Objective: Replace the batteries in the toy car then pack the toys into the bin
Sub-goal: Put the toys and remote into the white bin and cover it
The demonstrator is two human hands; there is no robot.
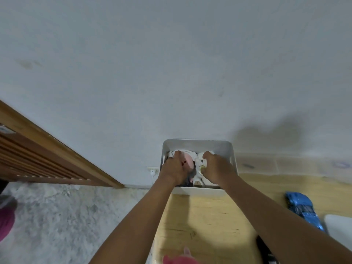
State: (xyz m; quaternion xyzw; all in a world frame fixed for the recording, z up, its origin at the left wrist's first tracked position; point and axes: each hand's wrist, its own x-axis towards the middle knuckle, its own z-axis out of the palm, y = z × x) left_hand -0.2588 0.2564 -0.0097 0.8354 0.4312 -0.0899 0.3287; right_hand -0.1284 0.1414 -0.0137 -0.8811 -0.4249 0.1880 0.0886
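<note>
A white plastic bin stands at the far edge of the wooden table, against the wall. Both my hands are down inside it among soft toys. My left hand has its fingers curled on a pink and white plush toy. My right hand grips a white plush toy beside it. The blue toy car lies on the table to the right, apart from both hands. A pink plush toy shows at the bottom edge, near me.
The light wooden table ends on the left, with grey speckled floor below. A wooden slatted frame runs along the left wall. A wall socket sits left of the bin. A white object lies at the right edge.
</note>
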